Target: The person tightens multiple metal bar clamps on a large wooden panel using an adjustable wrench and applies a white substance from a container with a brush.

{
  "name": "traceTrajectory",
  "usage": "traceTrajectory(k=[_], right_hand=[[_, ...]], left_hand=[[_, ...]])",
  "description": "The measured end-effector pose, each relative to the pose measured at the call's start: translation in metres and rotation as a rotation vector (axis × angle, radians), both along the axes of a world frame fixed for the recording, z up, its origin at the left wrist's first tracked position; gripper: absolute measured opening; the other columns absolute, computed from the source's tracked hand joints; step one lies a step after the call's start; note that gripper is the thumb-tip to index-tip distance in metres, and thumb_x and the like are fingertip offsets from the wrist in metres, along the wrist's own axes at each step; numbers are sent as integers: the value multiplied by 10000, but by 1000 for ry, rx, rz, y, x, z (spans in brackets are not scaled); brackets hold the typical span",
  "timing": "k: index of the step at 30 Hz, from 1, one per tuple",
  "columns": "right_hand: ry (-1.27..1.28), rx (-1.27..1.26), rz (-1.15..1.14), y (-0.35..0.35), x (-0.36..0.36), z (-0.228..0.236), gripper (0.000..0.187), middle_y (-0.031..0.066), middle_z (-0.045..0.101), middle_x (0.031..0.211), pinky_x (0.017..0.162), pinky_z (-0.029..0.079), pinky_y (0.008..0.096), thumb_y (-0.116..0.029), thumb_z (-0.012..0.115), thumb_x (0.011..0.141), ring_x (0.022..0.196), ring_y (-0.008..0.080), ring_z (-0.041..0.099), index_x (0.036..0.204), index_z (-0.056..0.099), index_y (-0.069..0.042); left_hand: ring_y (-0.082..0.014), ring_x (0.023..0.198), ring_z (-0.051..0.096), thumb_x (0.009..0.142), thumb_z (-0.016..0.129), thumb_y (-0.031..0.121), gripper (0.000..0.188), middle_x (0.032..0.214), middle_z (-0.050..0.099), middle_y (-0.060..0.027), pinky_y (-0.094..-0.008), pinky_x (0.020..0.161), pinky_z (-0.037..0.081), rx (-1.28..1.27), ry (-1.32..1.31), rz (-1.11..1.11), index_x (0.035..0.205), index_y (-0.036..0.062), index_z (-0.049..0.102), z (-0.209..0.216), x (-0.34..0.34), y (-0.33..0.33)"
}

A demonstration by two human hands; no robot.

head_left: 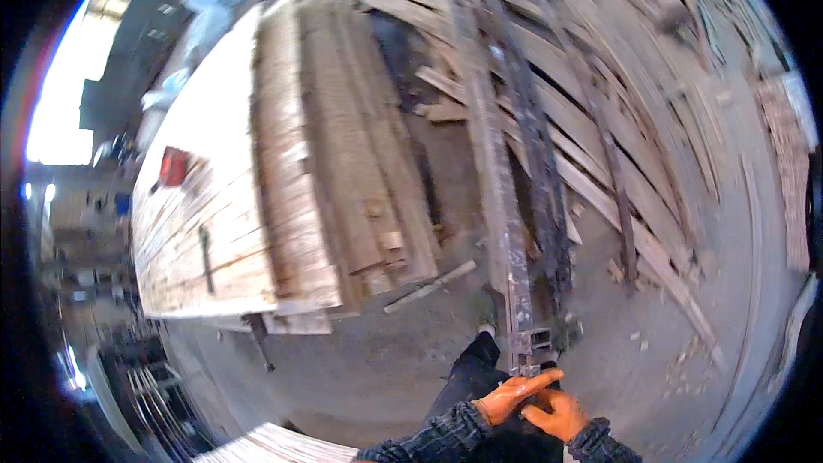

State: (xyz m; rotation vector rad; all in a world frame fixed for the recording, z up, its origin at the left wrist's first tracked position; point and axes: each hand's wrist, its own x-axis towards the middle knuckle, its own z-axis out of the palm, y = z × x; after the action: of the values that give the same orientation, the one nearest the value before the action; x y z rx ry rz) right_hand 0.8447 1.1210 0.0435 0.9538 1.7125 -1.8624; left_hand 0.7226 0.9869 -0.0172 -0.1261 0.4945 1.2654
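My left hand is at the lower middle, its fingers stretched out flat toward the right. Just below and to the right, my right hand has its fingers curled and its thumb pointing left; whatever it may hold is hidden. Both hands are close together at the near end of a long, worn metal bar with a box-like metal fitting. Whether either hand touches the bar, I cannot tell. A darker long bar runs beside it on the right.
A bench topped with pale boards stands on the left, carrying a red object and a dark thin tool. Brown planks lie beside it. Loose timber is heaped on the right. A wood strip lies on the floor.
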Motion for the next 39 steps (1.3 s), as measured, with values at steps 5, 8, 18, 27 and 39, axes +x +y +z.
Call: traceTrajectory(k=[5, 8, 18, 27, 39], right_hand=[[-217, 116, 241, 20, -46, 57, 401, 130, 712, 890, 730, 521, 337, -344, 615, 912, 797, 188, 675, 1042, 663, 32], [-66, -93, -246, 24, -62, 42, 314, 121, 708, 891, 685, 533, 324, -286, 611, 915, 767, 179, 671, 1016, 665, 7], [-100, -751, -353, -82, -269, 52, 512, 89, 575, 1141, 775, 512, 418, -456, 606, 901, 989, 265, 581, 1230, 484, -83], [-265, -620, -575, -172, -317, -11, 572, 78, 598, 1014, 829, 521, 437, -501, 703, 822, 919, 240, 584, 1122, 508, -55], [202, -927, -299, -421, -341, 64, 328, 51, 500, 738, 617, 454, 435, -353, 651, 906, 669, 213, 488, 815, 505, -74]], left_hand=[[-151, 700, 531, 993, 466, 361, 457, 777, 566, -43, -289, 694, 439, -171, 275, 54, 1308, 29, 487, 64, -49, -55], [-100, 503, 319, 1006, 457, 345, 359, 582, 330, 37, -272, 507, 315, -291, -6, 217, 1176, 32, 505, 122, -83, -106], [-105, 417, 441, 937, 546, 352, 268, 564, 462, 11, -276, 420, 409, -688, 439, 33, 920, 86, 521, 266, -58, -247], [-303, 764, 671, 909, 510, 348, 390, 894, 707, -106, -441, 682, 515, -1144, 1079, -489, 1228, 128, 553, 365, 41, -354], [-328, 775, 653, 801, 670, 355, 344, 836, 681, -126, -427, 678, 502, -1430, 1339, 129, 1082, 163, 617, 280, 119, -641]])
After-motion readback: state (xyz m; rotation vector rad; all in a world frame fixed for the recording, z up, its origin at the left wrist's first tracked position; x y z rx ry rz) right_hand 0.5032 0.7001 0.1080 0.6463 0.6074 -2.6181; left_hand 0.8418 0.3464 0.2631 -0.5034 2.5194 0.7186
